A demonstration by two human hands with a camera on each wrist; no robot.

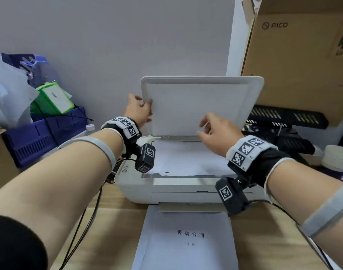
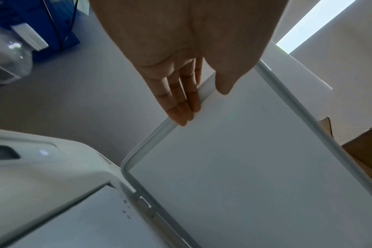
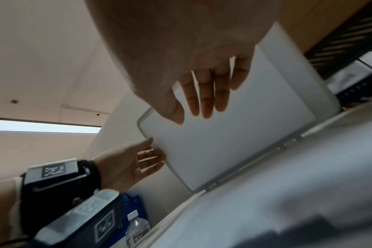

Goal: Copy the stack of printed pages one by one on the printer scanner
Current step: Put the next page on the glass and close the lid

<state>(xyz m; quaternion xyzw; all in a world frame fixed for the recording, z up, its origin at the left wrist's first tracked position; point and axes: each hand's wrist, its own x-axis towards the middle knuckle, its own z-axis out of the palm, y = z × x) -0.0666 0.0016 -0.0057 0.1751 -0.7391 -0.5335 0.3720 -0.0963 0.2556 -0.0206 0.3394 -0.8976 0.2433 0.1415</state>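
The white printer (image 1: pixel 139 193) stands mid-table with its scanner lid (image 1: pixel 201 106) raised upright. My left hand (image 1: pixel 145 109) holds the lid's left edge, thumb on the inner face and fingers behind it; the left wrist view shows the same hold by my left hand (image 2: pixel 202 105) on the lid (image 2: pixel 244 167). My right hand (image 1: pixel 203 127) hovers over the back of the glass near the hinge, fingers relaxed and holding nothing, as the right hand (image 3: pixel 193 114) also appears from the wrist. A white page (image 1: pixel 182 158) lies on the glass. The printed stack (image 1: pixel 186 240) lies in front of the printer.
A large cardboard box (image 1: pixel 295 55) and a black mesh tray (image 1: pixel 287 114) crowd the right of the lid. Blue crates (image 1: pixel 40 137), a green box (image 1: pixel 53 98) and a bottle (image 1: pixel 90 127) sit to the left. Black cables (image 1: pixel 84 221) trail across the wooden table.
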